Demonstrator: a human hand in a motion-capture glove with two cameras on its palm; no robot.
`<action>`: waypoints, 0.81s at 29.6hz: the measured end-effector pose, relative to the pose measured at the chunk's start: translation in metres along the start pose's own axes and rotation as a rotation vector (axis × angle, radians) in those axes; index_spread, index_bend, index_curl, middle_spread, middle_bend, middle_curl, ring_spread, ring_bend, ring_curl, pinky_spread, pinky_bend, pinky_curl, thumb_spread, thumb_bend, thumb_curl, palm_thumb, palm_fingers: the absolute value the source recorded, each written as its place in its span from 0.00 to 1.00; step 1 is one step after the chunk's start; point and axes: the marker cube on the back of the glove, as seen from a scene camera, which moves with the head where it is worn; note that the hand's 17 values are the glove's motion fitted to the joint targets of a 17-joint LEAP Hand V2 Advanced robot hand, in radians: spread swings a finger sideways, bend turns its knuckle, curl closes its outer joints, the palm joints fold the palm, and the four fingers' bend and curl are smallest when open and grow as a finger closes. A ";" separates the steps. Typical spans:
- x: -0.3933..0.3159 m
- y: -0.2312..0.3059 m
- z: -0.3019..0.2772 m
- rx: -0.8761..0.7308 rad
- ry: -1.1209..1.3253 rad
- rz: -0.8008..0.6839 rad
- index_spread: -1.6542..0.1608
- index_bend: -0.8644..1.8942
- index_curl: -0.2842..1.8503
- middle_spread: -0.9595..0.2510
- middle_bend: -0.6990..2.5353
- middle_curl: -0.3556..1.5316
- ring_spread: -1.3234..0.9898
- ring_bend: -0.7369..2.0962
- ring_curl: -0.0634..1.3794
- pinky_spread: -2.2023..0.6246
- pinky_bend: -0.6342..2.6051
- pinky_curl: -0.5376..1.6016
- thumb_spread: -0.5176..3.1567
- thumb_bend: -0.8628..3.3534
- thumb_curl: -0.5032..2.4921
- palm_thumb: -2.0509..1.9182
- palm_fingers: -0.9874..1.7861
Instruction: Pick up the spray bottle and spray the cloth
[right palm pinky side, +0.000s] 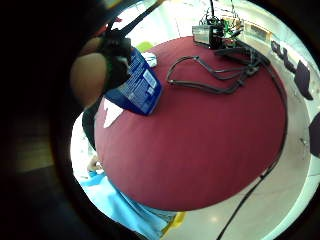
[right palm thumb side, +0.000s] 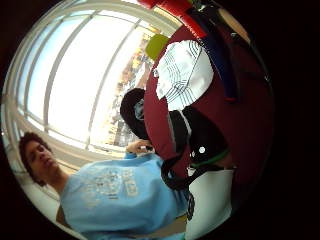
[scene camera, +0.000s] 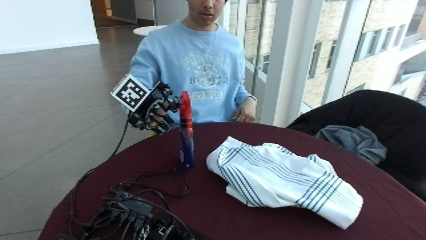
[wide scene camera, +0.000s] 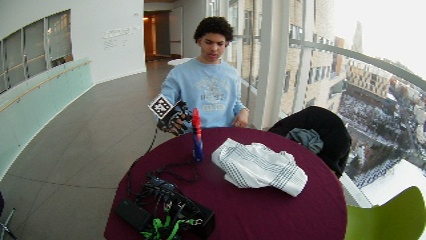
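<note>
A slim blue spray bottle (scene camera: 186, 135) with a red top stands upright on the bench (scene camera: 373, 200); the hand (scene camera: 154, 114), fingers loosely curled, hovers just beside its top, holding nothing.

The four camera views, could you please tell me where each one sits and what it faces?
Little finger side palm view: on the gloved palm, facing the maroon table and spray bottle.
Thumb side palm view: same palm, facing the striped cloth and the person's torso.
Outside view: across the table, facing the person; right hand raised beside the bottle.
Wide outside view: further back, higher.
Both outside views share bottle, cloth, hand.
</note>
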 end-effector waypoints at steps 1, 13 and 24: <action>0.001 -0.002 0.001 -0.007 -0.037 -0.004 0.71 0.33 0.23 0.75 0.28 0.39 0.57 0.38 0.29 0.84 0.31 0.43 0.47 0.20 0.29 0.69 0.59; 0.006 -0.040 0.028 0.063 -0.319 0.105 0.71 0.34 0.21 0.76 0.29 0.40 0.58 0.40 0.30 0.85 0.34 0.44 0.46 0.20 0.28 0.68 0.57; 0.009 -0.071 0.054 0.141 -0.414 0.117 0.71 0.34 0.21 0.76 0.30 0.41 0.58 0.41 0.30 0.86 0.33 0.43 0.45 0.20 0.28 0.68 0.57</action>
